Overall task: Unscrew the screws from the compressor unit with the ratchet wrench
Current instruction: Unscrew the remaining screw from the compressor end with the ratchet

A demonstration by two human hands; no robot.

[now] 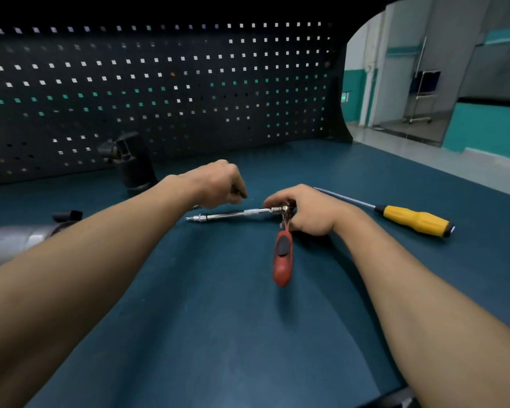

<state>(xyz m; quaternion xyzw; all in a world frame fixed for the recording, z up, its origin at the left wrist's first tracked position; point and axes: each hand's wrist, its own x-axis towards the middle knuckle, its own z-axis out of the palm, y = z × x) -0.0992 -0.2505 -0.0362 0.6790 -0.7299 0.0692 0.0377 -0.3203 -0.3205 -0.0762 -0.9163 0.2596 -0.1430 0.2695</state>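
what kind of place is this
Probably a workshop or factory workbench: a perforated pegboard back panel, a dark blue-green bench top, and hand tools on it, a red-handled ratchet wrench and a yellow-handled screwdriver.

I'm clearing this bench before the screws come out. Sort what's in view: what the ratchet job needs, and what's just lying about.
For the job: ratchet wrench, red-handled, its head gripped by the right hand; chrome extension bar on its head; grey unit at the left edge, likely the compressor.
Lying about: yellow screwdriver; black elbow part by the pegboard.
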